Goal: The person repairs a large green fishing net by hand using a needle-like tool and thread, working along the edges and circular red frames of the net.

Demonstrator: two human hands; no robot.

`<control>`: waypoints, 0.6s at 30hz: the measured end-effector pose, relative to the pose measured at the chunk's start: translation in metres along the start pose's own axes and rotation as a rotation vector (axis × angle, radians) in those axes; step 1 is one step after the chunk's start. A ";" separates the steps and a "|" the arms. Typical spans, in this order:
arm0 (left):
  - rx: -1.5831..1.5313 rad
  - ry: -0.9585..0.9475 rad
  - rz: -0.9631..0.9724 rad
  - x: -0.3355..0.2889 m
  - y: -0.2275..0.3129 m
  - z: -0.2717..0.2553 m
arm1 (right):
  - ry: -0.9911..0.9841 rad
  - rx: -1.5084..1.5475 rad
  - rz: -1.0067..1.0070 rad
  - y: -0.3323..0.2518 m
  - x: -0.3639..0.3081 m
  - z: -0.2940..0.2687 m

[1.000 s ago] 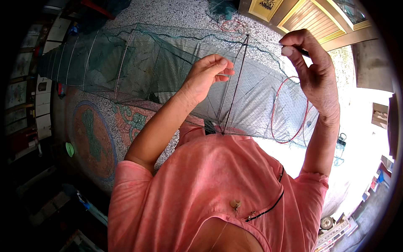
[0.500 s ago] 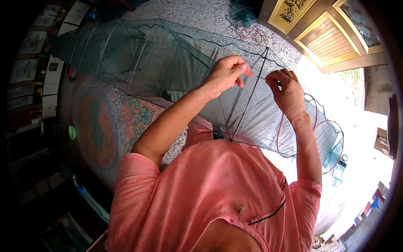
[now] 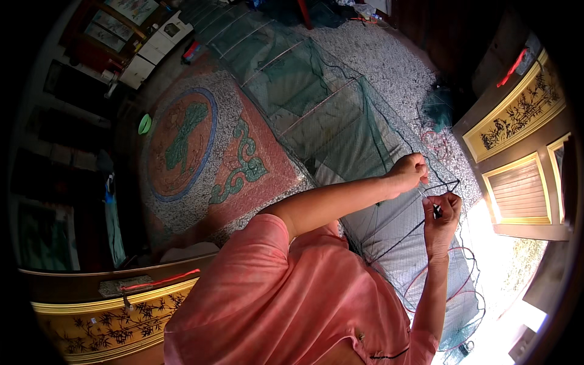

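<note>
A long green mesh net [image 3: 328, 115] with cross rods stretches from the far left down to my front right. Over its near part, my left hand [image 3: 409, 175] is closed in a pinch, with a thin pale strand [image 3: 421, 193] between it and the other hand. Just below and to the right, my right hand [image 3: 443, 222] is closed around a small dark object [image 3: 437, 211], mostly hidden by the fingers. Beside the hands, a dark rod corner of the net [image 3: 453, 184] sticks out. Pale mesh [image 3: 365, 228] lies under my left forearm.
Red cord loops [image 3: 459, 252] lie over the net's near right end. A panelled door [image 3: 517, 182] stands at the right, another panel [image 3: 103, 322] at the lower left. A green bowl [image 3: 145, 124] sits on the patterned floor [image 3: 182, 146]. Dark green netting [image 3: 439, 106] lies near the right door.
The view has swung, so the net now runs diagonally. My hands, farther apart before, have come close together, and my left fingers have closed from a looser pose.
</note>
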State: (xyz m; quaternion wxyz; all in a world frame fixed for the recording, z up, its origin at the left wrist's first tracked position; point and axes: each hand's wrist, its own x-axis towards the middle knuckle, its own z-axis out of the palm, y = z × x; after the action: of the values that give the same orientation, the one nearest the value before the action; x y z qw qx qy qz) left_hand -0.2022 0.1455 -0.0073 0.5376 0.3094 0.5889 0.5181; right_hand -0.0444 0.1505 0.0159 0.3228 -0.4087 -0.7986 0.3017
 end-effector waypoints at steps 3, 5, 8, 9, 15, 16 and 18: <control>0.026 -0.035 0.013 0.003 0.006 -0.002 | -0.056 0.046 -0.040 0.005 0.000 -0.004; 0.081 -0.077 0.062 0.001 0.014 0.000 | -0.042 0.028 -0.047 0.007 -0.001 0.000; 0.186 -0.133 0.161 -0.009 0.024 -0.001 | -0.006 0.007 -0.050 0.002 0.000 0.001; 0.193 -0.112 0.193 -0.010 0.018 -0.003 | 0.006 0.007 -0.046 0.004 -0.001 0.003; -0.299 0.067 -0.250 -0.032 -0.020 0.000 | -0.024 0.075 0.017 0.004 -0.003 0.002; -0.348 0.033 -0.275 -0.035 -0.028 0.006 | -0.041 0.074 0.016 0.004 -0.003 0.001; -0.437 0.026 -0.336 -0.040 -0.029 0.021 | 0.001 0.217 0.031 0.005 -0.004 0.005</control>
State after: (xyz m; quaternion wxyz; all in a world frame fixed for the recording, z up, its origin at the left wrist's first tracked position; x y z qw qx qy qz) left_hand -0.1672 0.1064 -0.0195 0.6624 0.0773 0.5130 0.5405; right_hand -0.0445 0.1482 0.0081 0.3608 -0.3840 -0.7545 0.3912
